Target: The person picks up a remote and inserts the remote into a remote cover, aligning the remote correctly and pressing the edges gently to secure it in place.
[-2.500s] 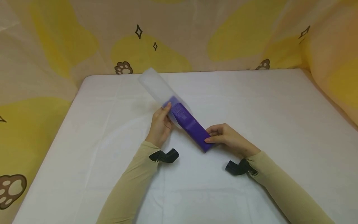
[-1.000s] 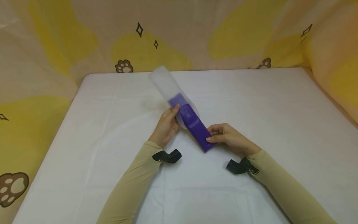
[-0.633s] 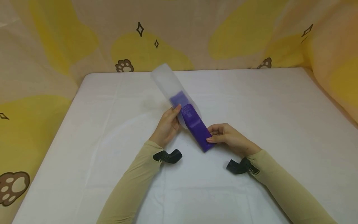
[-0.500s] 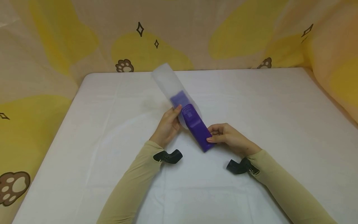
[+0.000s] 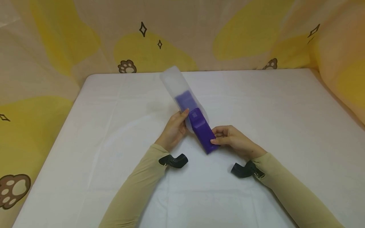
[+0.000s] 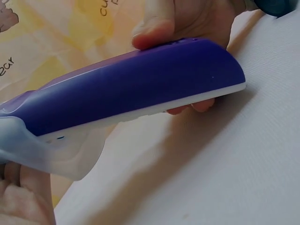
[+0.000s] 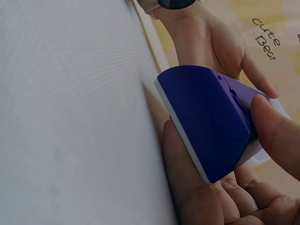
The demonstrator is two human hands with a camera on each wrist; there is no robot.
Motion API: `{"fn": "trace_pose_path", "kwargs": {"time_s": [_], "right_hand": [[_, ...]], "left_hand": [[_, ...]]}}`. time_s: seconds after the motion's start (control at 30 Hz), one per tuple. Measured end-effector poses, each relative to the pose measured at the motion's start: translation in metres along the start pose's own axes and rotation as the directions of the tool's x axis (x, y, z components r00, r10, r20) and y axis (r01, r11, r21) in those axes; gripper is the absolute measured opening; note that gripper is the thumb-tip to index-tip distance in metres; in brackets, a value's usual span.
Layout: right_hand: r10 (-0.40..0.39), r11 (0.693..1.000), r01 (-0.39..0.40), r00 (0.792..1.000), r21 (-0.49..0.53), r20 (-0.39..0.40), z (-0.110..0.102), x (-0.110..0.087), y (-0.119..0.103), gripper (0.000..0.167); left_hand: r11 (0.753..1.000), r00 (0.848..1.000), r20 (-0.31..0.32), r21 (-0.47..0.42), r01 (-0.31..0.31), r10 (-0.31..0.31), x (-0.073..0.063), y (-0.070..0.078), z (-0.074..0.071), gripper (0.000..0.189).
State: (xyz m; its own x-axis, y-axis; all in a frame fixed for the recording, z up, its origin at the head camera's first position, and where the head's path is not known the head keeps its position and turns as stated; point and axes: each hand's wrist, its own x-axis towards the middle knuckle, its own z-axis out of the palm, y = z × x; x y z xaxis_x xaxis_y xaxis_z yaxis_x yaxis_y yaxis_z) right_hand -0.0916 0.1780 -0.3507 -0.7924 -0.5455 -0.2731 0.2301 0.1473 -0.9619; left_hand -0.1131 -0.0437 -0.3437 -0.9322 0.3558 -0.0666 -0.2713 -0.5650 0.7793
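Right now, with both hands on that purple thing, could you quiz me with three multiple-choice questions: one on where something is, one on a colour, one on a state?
1. Where does the right hand grip the long purple plastic remote-shaped bar?
A. at its near end
B. at its far end
C. in the middle

2. What colour is the soft sleeve-like cover over the bar's far end?
A. black
B. translucent white
C. red

3. How far is the bar inside the cover?
A. fully
B. partly
C. not at all

Answers:
1 A, the fingers pinch the end nearest the person.
2 B, the purple shows faintly through it.
3 B, the far part sits inside while the near part is bare; the left hand holds the cover's open mouth.
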Motion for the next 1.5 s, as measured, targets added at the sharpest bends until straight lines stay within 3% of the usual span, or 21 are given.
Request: {"fn": "trace_pose_path", "kwargs": {"time_s": [0.43,1.1,1.5], "right_hand": [[-0.012,1.000,0.012,1.000,0.010,-0.012,0.0017,0.0004,0.0002,0.019],[0.006,0.999,-0.005,1.000,0.044,-0.031,0.0031,0.0015,0.0003,0.017],[-0.002,0.998,0.004,0.999,0.059,-0.042,0.0039,0.0001,-0.0008,0.017]], "left_hand": [[0.996,0.998,0.049,0.087,0.027,-0.031,-0.0010,-0.0016,0.0001,0.045],[0.994,0.998,0.011,0.096,0.060,-0.061,-0.0020,-0.0039,0.0007,0.043],[0.993,0.996,0.036,0.089,0.075,-0.079,-0.0030,-0.0063,0.0028,0.044]]}}
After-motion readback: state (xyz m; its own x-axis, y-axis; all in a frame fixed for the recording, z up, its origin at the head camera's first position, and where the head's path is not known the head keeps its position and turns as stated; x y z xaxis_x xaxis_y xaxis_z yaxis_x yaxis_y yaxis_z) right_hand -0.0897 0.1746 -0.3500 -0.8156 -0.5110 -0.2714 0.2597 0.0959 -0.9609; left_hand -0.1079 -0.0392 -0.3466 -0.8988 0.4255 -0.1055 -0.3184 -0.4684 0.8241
